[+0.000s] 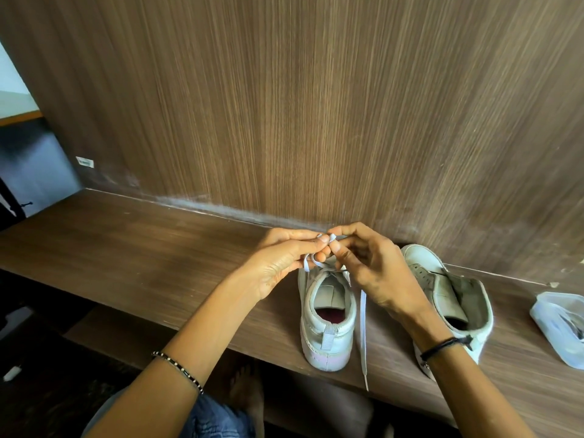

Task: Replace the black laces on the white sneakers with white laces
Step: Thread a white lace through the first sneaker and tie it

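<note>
Both hands meet above the near sneaker, which stands heel-first at the front edge of the counter. The left hand and right hand each pinch the white lace with curled fingertips, close to the back wall panel. One lace end trails down to the front edge. A second sneaker stands just right, a plastic packet beyond it. A long stretch of counter lies to the left.
</note>
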`<state>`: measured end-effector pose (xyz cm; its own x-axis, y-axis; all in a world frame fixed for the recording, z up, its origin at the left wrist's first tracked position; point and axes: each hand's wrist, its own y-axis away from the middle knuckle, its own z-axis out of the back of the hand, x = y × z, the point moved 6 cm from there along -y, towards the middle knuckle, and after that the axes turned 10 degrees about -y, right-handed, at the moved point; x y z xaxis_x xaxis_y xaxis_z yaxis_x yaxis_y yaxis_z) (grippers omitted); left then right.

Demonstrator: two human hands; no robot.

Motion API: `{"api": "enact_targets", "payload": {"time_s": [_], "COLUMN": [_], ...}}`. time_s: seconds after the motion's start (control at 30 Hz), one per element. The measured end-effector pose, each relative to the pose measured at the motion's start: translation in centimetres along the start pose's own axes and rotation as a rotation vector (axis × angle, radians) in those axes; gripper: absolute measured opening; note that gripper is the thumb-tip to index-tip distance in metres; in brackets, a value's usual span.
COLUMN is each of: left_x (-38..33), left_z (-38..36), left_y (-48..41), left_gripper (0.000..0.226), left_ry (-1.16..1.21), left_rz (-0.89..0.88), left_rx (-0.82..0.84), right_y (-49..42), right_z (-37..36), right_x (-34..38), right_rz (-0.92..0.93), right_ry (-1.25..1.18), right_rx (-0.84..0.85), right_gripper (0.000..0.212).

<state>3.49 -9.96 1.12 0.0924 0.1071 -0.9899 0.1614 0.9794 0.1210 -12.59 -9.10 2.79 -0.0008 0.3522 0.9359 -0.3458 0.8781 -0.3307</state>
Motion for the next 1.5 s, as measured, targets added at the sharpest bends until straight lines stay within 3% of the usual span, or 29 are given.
{"api": "enact_targets", "payload": {"time_s": [0.13,0.23,0.4,0.57,0.63,0.73,0.87,0.93,1.2,1.37,1.5], "left_x": [-0.2,-0.5,-2.5,-2.6,-2.1,-2.0,-0.3,0.5,1.0,0.9,1.0], "left_z": [-0.3,-0.2,-1.3,-2.1,-2.3,-1.9,-0.5,-0.6,-0.5,0.7,1.5], "left_y": [-0.1,-0.1,1.0,1.5,1.2,0.7,0.3,0.2,0.3,0.1,-0.1], "left_gripper": [0.012,0.018,0.023,0.022,0.016,0.015,0.014,0.015,0.019,0.007,0.018], "left_ry": [-0.065,-0.159,-0.646,-1.022,-1.103,-0.951,-0.287,-0.157,-0.105,-0.179,-0.320], "left_rz": [-0.030,-0.136,-0.562,-0.882,-0.828,-0.503,0.038,0.169,0.271,0.241,0.210], "left_rx": [-0.025,-0.073,-0.255,-0.250,-0.252,-0.251,-0.184,-0.118,-0.035,-0.148,-0.163], "right_y": [0.0,-0.2,-0.6,-0.5,-0.6,-0.8,-0.6,-0.5,0.2,0.4,1.1], "right_z": [0.0,0.3,0.8,1.1,1.1,0.8,0.5,0.2,0.9,2.7,3.9], "right_x": [0.2,-0.7,-2.6,-3.4,-3.2,-2.6,-1.5,-1.2,-0.4,0.2,0.3], "right_rz": [0.009,-0.070,-0.297,-0.365,-0.333,-0.287,-0.195,-0.159,-0.046,-0.040,-0.088], "right_ry": [0.007,-0.187,-0.412,-0.409,-0.385,-0.392,-0.390,-0.333,-0.257,-0.208,-0.242], "right_rx": [-0.064,-0.163,-0.289,-0.302,-0.303,-0.244,-0.082,-0.016,-0.038,-0.140,-0.117], "right_gripper": [0.010,0.008,0.010,0.007,0.009,0.017,0.023,0.026,0.020,0.013,0.014]}}
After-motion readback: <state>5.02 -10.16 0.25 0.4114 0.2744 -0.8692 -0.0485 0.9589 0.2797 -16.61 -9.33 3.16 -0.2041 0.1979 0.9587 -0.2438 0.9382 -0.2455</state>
